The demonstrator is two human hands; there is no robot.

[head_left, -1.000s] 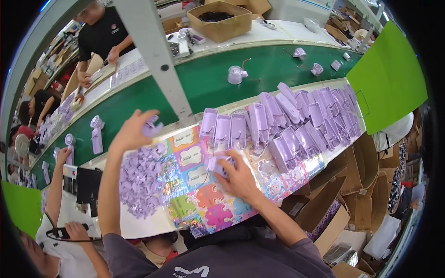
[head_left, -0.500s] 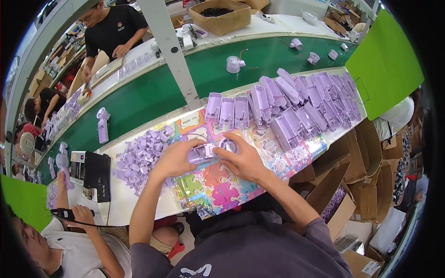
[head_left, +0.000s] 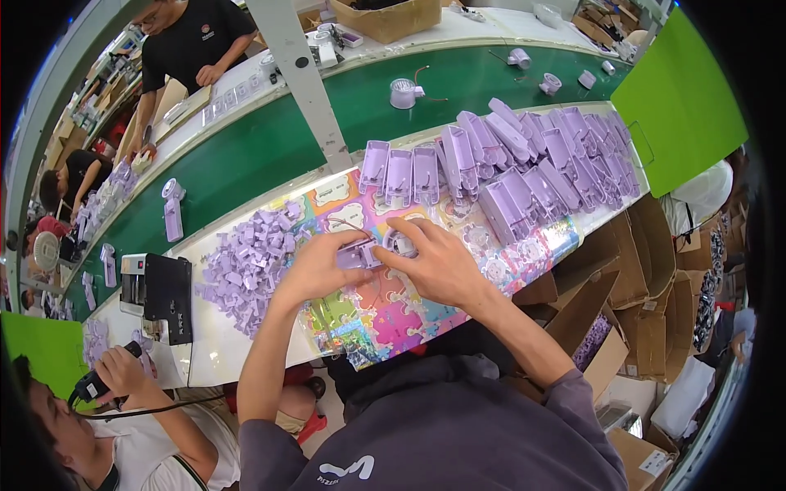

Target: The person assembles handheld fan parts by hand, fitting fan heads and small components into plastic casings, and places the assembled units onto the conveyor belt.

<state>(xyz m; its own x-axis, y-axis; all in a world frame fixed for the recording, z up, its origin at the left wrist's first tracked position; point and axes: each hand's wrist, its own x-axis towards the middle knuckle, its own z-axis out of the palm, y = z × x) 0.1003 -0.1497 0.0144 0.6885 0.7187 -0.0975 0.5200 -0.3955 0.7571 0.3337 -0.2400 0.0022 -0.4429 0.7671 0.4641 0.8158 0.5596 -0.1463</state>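
Observation:
Over the colourful puzzle-patterned mat [head_left: 401,321], both my hands hold a light-purple plastic housing [head_left: 354,256] with a rounded end. My left hand [head_left: 321,268] grips its narrow body, thumb along the near side. Around the rounded end curl the fingers of my right hand [head_left: 440,263], its thumb pressing near the middle of the part. A thin wire shows just above my left fingers. My fingers hide much of the housing. Left of my left hand lies a heap of small purple plastic pieces [head_left: 246,266]. Beyond my right hand, open purple handle shells [head_left: 508,204] are piled in rows.
A green conveyor belt [head_left: 360,102] carries round purple parts with wires [head_left: 403,94] and a handled purple unit [head_left: 173,209]. A black box-shaped device [head_left: 168,296] stands left. A metal post [head_left: 307,78] rises ahead. At lower left a co-worker holds a corded tool [head_left: 90,385]; cardboard boxes [head_left: 606,282] stand right.
My hands have shifted slightly on the housing, my left thumb now lying across its near side. The co-worker at left has lowered a purple part and moved the corded tool.

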